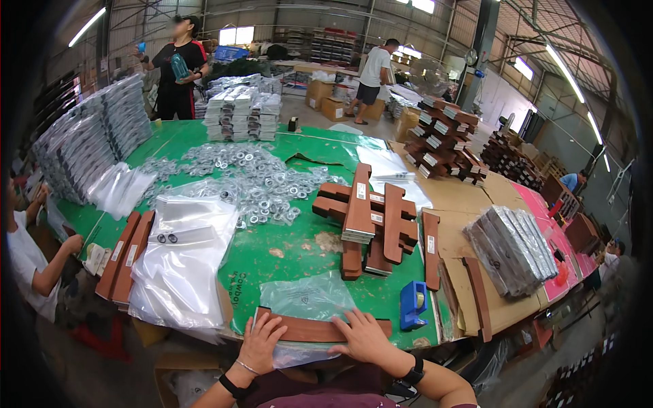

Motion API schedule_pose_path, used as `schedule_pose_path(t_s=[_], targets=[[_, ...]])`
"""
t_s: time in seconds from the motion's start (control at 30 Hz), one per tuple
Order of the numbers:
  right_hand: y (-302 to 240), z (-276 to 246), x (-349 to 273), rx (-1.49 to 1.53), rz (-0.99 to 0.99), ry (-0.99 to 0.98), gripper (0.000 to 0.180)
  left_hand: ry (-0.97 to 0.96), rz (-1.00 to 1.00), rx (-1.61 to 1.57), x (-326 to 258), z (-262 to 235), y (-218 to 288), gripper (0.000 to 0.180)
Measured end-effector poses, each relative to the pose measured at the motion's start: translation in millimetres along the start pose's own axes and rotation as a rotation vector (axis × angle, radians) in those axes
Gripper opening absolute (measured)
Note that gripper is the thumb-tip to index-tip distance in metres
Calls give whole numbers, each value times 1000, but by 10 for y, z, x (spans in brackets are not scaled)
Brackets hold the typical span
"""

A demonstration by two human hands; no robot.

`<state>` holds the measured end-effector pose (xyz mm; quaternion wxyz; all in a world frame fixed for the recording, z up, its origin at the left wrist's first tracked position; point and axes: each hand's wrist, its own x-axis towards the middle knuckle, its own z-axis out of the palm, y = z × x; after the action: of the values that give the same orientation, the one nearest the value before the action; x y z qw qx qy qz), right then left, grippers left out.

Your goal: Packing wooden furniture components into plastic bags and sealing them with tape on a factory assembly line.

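Note:
A long reddish-brown wooden piece [309,329], slightly curved, lies at the near table edge on a clear plastic bag [309,294]. My left hand [260,345] holds its left end, fingers laid over the top. Toward its right end, my right hand [366,336] grips it too, fingers spread across the wood and thumb at the near edge. The undersides of both hands are hidden. Beyond them, more brown wooden pieces [359,204] with white labels are stacked crosswise. A blue tape dispenser [413,306] stands right of my right hand.
Loose metal rings in clear bags [255,180] cover the middle of the green table [272,262]. Flat clear bags [180,272] lie at left with two dark rings on top. Wrapped bundles [510,251] sit on cardboard at right. A person's arm [54,268] reaches in at far left.

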<state>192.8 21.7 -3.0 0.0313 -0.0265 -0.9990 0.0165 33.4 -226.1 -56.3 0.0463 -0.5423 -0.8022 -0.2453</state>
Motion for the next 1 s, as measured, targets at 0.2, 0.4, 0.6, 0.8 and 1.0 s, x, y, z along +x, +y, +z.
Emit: schedule_pose_path(t_s=[0.2,0.4,0.6,0.8,1.0], targets=[[-7,230,543,302,-209,5,70,-44,-2,13,99,-70,36,60],[-13,504,754,276,-149,-190,68,-54,33,32,26,31,-61,63],[-49,492,722,231,-57,-161,67,5,97,6,-8,70,-118,64],[-87,486,739,202,-11,-162,67,-213,-133,126,214,-203,267,72],[-157,422,780,181,63,-139,69,-252,-77,152,236,-124,215,85]])
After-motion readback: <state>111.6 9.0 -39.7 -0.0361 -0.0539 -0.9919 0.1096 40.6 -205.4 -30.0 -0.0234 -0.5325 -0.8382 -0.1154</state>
